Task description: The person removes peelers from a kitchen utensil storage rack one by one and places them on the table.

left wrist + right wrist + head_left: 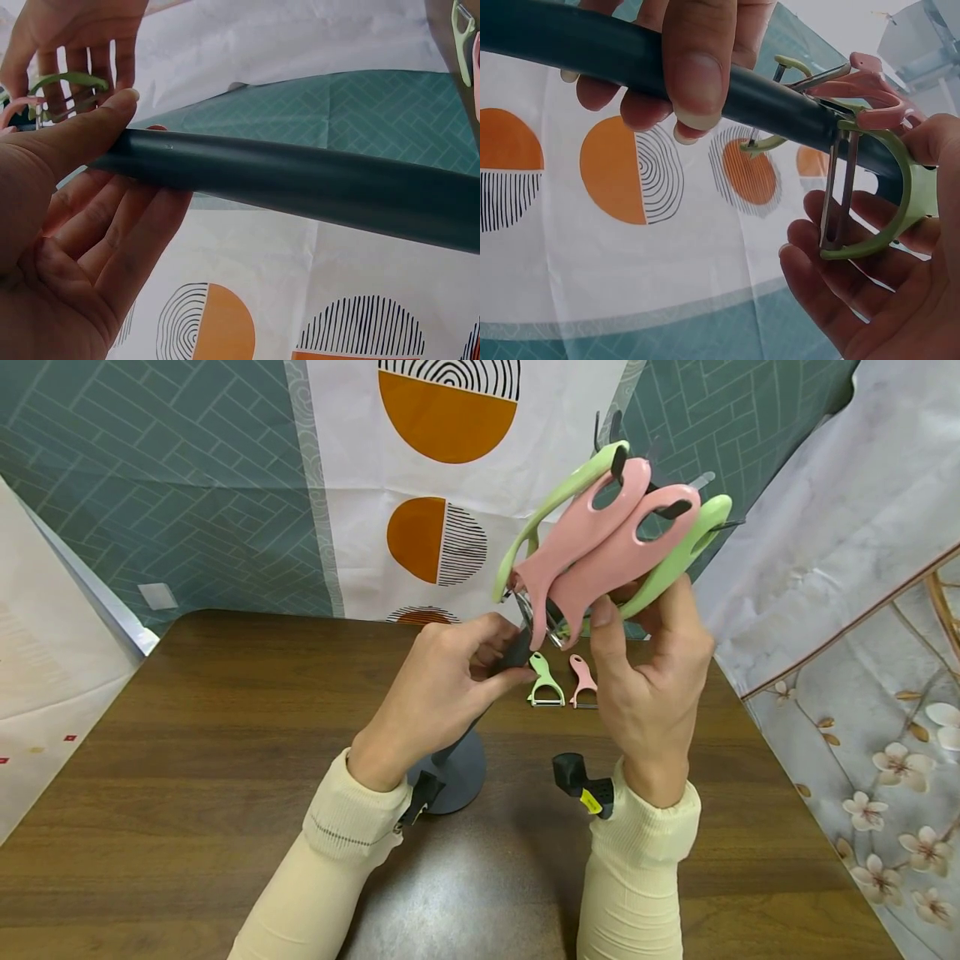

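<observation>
My left hand grips the dark pole of a stand, thumb on one side and fingers on the other. The round base shows below that wrist. At the pole's upper end, green and pink peelers hang on hooks, handles up in the head view. Two pink peelers are side by side between a green peeler and another at the right. My right hand holds that right-hand green peeler near its blade, thumb in front and fingers behind. Its exact contact is partly hidden.
A loose green peeler and a loose pink peeler lie on the brown wooden table, beyond the hands. A patterned cloth hangs behind the table. A floral cloth is at the right.
</observation>
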`<state>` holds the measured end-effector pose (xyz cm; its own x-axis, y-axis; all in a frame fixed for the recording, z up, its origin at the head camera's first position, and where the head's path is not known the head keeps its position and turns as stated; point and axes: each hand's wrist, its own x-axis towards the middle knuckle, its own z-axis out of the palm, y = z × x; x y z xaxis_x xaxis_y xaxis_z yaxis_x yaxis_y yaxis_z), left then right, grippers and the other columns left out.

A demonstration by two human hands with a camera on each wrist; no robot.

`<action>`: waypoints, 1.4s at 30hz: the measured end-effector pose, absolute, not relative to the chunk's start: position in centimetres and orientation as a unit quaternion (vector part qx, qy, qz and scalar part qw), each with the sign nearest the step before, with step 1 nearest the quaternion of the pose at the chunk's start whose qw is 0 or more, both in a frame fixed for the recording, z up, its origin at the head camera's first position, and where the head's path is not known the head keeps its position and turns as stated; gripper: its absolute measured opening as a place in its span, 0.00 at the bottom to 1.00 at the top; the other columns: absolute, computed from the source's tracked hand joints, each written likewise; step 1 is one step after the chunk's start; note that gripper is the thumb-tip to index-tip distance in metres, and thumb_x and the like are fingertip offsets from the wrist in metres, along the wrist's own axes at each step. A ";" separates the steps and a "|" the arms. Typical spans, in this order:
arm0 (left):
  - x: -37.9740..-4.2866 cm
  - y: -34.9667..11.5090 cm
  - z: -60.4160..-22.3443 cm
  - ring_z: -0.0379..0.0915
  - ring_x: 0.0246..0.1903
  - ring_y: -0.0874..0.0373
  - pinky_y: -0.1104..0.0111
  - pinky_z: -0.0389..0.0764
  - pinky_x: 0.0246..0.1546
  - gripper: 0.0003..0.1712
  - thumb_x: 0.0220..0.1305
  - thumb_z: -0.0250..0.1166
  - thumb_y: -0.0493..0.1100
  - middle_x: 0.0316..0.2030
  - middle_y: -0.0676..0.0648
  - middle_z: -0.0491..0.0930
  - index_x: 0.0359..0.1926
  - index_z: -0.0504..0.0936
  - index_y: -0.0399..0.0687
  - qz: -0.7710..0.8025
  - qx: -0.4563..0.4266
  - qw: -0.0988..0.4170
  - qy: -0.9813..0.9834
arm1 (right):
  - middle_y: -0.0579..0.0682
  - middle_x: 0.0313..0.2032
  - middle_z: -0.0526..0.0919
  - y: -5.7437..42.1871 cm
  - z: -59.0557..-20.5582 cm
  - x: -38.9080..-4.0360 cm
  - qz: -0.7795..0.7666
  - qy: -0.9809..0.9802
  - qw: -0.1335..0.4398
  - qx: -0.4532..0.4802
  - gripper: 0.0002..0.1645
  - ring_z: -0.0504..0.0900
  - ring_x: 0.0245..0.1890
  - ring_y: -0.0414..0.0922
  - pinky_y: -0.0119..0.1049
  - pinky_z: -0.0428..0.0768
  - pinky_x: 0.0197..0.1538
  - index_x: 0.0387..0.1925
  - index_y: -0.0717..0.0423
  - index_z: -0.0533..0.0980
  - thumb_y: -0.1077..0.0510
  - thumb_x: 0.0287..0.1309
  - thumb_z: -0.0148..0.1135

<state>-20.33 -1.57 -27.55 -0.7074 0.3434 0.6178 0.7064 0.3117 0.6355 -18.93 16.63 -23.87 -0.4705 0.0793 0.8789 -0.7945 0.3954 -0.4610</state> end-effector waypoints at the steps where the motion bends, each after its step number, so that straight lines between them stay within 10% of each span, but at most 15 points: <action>1: -20.3 -1.6 -27.5 0.85 0.30 0.65 0.75 0.84 0.36 0.14 0.56 0.78 0.39 0.34 0.50 0.88 0.41 0.84 0.42 -0.483 -0.333 0.188 -0.788 | 0.44 0.40 0.83 16.7 -23.8 -18.9 0.488 -0.706 0.447 0.252 0.38 0.84 0.34 0.42 0.34 0.81 0.46 0.53 0.64 0.79 0.33 0.65 0.61; 18: -20.4 -1.9 -27.4 0.84 0.31 0.64 0.73 0.84 0.36 0.14 0.57 0.77 0.38 0.34 0.50 0.86 0.42 0.83 0.42 -0.496 -0.327 0.184 -0.783 | 0.53 0.40 0.86 17.1 -23.2 -17.6 0.469 -0.758 0.406 0.201 0.18 0.84 0.43 0.43 0.33 0.82 0.51 0.49 0.61 0.81 0.55 0.61 0.62; 42: -20.7 -2.2 -27.6 0.83 0.28 0.65 0.73 0.84 0.35 0.14 0.56 0.78 0.39 0.32 0.50 0.86 0.40 0.83 0.42 -0.502 -0.321 0.191 -0.780 | 0.48 0.48 0.81 18.8 -22.7 -16.9 0.522 -0.731 0.395 0.193 0.20 0.80 0.54 0.49 0.40 0.77 0.63 0.52 0.60 0.78 0.65 0.57 0.67</action>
